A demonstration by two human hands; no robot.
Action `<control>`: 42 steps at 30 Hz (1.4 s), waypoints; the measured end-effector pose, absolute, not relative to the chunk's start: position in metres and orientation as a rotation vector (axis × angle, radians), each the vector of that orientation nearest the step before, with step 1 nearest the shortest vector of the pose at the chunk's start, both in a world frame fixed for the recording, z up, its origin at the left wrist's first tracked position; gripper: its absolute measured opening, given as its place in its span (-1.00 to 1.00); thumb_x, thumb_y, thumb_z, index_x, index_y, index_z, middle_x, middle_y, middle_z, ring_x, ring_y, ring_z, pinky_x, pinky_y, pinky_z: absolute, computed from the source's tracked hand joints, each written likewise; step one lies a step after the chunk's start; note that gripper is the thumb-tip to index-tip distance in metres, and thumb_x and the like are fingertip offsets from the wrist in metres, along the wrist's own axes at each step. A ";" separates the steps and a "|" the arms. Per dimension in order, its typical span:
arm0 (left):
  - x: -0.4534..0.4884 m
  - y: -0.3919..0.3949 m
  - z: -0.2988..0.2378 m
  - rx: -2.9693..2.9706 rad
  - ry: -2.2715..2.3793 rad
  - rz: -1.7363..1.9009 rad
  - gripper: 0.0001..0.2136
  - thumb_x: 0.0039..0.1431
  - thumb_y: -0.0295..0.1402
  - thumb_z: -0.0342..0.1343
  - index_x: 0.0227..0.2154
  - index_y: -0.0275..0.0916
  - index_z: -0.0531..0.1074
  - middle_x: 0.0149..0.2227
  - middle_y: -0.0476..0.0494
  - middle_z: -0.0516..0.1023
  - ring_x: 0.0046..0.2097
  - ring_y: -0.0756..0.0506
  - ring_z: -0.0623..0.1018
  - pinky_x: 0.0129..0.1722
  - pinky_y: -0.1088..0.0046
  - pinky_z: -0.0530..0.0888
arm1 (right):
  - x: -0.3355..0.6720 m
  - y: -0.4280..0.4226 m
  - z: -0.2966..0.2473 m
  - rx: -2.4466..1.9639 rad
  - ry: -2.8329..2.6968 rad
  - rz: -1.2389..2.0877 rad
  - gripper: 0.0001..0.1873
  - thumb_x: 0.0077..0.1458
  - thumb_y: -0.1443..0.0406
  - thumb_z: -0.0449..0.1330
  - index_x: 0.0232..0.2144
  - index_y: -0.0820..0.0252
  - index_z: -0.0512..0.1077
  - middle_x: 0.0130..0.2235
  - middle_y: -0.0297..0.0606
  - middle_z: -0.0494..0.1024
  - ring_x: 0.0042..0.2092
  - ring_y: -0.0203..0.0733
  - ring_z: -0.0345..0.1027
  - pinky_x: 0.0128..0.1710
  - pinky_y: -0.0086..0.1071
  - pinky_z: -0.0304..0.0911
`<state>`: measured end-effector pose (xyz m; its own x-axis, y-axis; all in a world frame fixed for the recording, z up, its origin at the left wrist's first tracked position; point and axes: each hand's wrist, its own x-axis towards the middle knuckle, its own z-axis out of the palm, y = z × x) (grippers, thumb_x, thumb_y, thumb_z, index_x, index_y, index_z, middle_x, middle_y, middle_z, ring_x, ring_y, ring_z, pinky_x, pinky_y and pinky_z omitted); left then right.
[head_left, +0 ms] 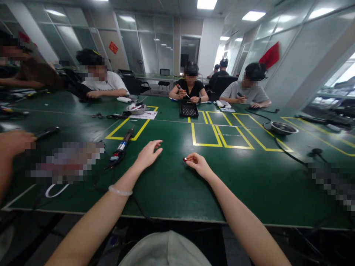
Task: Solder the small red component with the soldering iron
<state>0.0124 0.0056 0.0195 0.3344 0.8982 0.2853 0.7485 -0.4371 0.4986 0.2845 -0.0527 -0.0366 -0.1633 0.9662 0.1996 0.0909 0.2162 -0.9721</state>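
My right hand (199, 164) hovers over or rests on the green table (172, 192); which one I cannot tell. Its thumb and fingertips pinch a small shiny red piece (184, 159), too small to name. Across from it, my left hand (149, 153) is empty, fingers stretched forward and thumb apart, with a pale bracelet (120, 191) on that arm. Just left of my left hand lies a slim corded tool (122, 145) with a silver-blue body and a thin dark tip, like a soldering iron.
Yellow tape rectangles (206, 144) mark the table. Farther off are a black tray (189, 110), a metal bowl (137, 108) on paper and another bowl (283, 128) at right. Cables cross both sides. Several people sit around; a neighbour's hand (16, 142) reaches in at left.
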 end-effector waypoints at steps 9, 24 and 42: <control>-0.115 0.007 0.015 2.114 2.412 0.161 -0.42 0.18 0.02 -0.13 0.04 -0.36 0.32 0.01 -0.55 0.42 0.02 -0.47 0.44 -0.09 0.01 0.39 | 0.284 -0.053 -0.036 -1.074 -1.566 1.074 -0.71 -0.01 0.18 0.27 -0.27 0.22 0.39 -0.30 -0.28 0.52 -0.35 -0.29 0.37 -0.30 -0.39 0.28; -0.074 0.004 0.020 2.195 2.328 -0.003 -0.44 0.05 -0.02 -0.01 -0.05 -0.42 0.37 -0.09 -0.51 0.46 -0.10 -0.39 0.51 -0.18 0.16 0.43 | 0.284 -0.054 -0.036 -1.127 -1.612 1.033 -0.74 0.01 0.19 0.25 -0.27 0.23 0.41 -0.36 -0.32 0.50 -0.43 -0.32 0.30 -0.39 -0.43 0.20; 0.100 -0.034 0.016 2.621 1.698 0.288 -0.55 0.06 -0.19 0.15 -0.04 -0.36 0.33 -0.12 -0.44 0.47 -0.08 -0.30 0.50 -0.11 0.23 0.37 | 0.284 -0.055 -0.032 -1.129 -1.672 0.835 -0.78 0.03 0.24 0.22 -0.25 0.18 0.35 -0.35 -0.35 0.45 -0.42 -0.31 0.26 -0.38 -0.41 0.20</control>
<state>0.1000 -0.0341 0.0162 0.3969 0.9055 0.1505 0.9044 -0.4137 0.1040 0.2840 -0.0552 -0.0323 -0.1535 0.9364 0.3155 0.3105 0.3488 -0.8843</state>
